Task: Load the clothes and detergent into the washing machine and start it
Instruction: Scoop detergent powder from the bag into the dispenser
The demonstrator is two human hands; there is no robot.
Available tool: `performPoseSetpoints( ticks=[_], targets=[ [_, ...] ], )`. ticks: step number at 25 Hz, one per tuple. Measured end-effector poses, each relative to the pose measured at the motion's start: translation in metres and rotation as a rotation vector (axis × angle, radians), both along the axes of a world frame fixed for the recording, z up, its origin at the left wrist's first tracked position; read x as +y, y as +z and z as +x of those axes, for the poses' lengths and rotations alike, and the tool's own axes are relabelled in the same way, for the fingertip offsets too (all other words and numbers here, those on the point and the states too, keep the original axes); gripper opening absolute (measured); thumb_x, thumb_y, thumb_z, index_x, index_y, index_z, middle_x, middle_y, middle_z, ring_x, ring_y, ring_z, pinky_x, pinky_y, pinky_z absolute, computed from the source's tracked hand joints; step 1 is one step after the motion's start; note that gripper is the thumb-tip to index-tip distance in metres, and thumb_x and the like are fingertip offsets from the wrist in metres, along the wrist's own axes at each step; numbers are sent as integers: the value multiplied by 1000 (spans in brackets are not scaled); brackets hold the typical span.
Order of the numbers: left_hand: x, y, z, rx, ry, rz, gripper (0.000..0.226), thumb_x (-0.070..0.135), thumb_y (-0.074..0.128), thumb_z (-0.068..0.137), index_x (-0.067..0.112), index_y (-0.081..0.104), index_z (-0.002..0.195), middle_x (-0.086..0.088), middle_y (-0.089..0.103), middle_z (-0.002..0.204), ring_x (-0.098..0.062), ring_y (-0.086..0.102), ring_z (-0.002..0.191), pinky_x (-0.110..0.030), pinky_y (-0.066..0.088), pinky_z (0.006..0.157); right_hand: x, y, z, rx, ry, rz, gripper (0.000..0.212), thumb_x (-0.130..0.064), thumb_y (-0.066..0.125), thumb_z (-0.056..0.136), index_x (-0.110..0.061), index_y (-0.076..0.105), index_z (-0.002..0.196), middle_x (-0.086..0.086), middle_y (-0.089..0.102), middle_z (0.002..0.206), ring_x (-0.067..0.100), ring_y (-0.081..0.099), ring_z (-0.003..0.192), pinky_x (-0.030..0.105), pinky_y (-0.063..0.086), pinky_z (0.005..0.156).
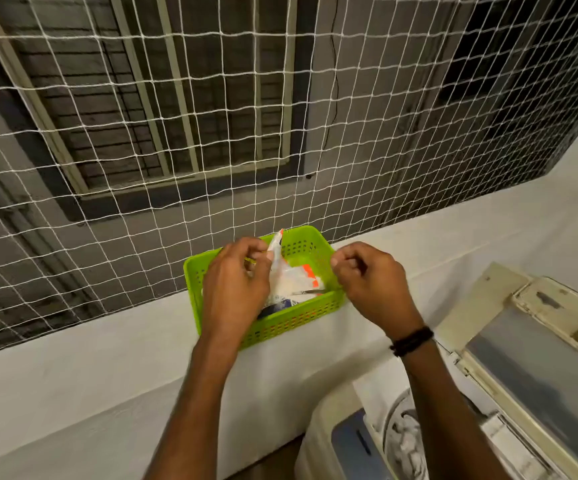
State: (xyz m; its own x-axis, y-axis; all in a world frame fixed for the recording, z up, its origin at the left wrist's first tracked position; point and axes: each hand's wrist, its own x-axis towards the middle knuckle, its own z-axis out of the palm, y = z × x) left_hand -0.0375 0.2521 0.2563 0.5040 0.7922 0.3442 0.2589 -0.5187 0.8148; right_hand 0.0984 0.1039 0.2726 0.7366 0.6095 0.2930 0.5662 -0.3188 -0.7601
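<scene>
A white detergent packet (289, 278) with orange and blue print stands in a green plastic basket (291, 322) on the white ledge. My left hand (235, 285) pinches the packet's upper edge, lifting it above the basket rim. Just to the right of the packet, my right hand (370, 278) hovers over the basket's right corner with its fingers curled, and nothing shows in them. The washing machine (343, 441) is at the lower right with its lid (540, 375) raised. Pale clothes (405, 441) lie in its drum.
A white ledge (90, 368) runs across the view, with the basket on top of it. Behind it hangs a white safety net (211, 133) in front of a neighbouring building's windows. The machine's blue control panel (353, 445) faces me.
</scene>
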Motion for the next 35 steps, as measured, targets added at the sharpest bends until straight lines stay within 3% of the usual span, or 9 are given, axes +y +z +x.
performPoseSetpoints(
  ticks=[4, 7, 9, 11, 14, 16, 22, 27, 35],
  targets=[
    [24, -30, 6, 239, -19, -35, 28, 33, 68, 87, 22, 65, 113, -1, 68, 105, -25, 64, 100, -36, 50, 87, 67, 2, 24, -390, 206, -673, 14, -13, 57, 85, -15, 69, 93, 10, 71, 100, 32, 63, 101, 32, 48, 82],
    [22, -44, 7, 331, -104, -44, 39, 39, 64, 90, 20, 60, 123, -6, 66, 118, -27, 59, 113, -38, 47, 94, 96, -3, 31, -479, 377, -1101, 35, -11, 57, 89, -1, 57, 123, 21, 58, 130, 35, 53, 124, 36, 43, 99],
    [24, -46, 8, 355, -104, -38, 40, 41, 59, 93, 19, 58, 126, -7, 64, 121, -27, 56, 115, -38, 45, 95, 102, -5, 29, -477, 423, -1213, 46, -9, 58, 91, 3, 48, 134, 22, 50, 140, 35, 47, 131, 36, 38, 105],
    [26, -47, 8, 391, -106, -32, 37, 41, 54, 95, 19, 58, 126, -7, 63, 121, -28, 55, 115, -38, 43, 94, 106, -11, 32, -467, 458, -1256, 45, -9, 58, 90, 3, 50, 132, 23, 52, 138, 35, 49, 129, 36, 39, 105],
    [26, -47, 9, 392, -98, -55, 31, 37, 50, 97, 20, 60, 122, -6, 64, 118, -27, 55, 113, -36, 41, 90, 112, -19, 44, -421, 478, -1299, 25, -5, 66, 77, -1, 70, 100, 20, 70, 107, 33, 66, 105, 31, 52, 81],
    [27, -47, 10, 391, -80, -66, 28, 35, 49, 98, 21, 61, 119, -6, 65, 116, -28, 57, 110, -34, 41, 86, 112, -17, 47, -397, 492, -1292, 19, -5, 68, 73, -3, 73, 91, 17, 72, 96, 30, 68, 95, 27, 50, 70],
    [34, -51, 11, 449, -73, -102, 33, 35, 39, 102, 21, 62, 120, -10, 69, 109, -34, 63, 102, -39, 49, 86, 100, -17, 47, -398, 493, -1137, 14, -17, 55, 84, -10, 66, 80, 13, 66, 85, 31, 59, 81, 26, 41, 66],
    [37, -50, 10, 434, -85, -120, 37, 34, 35, 104, 20, 65, 120, -11, 70, 108, -34, 62, 100, -37, 49, 85, 97, -28, 45, -370, 475, -1127, 20, -27, 67, 82, -14, 59, 95, 13, 64, 100, 31, 59, 94, 30, 43, 72],
    [38, -47, 6, 273, -182, -249, 33, 38, 39, 102, 29, 68, 114, -2, 71, 104, -27, 63, 98, -38, 51, 88, 103, -28, 42, -385, 453, -1196, 33, -16, 70, 82, -3, 63, 112, 18, 65, 115, 34, 61, 110, 30, 48, 81]
  ],
)
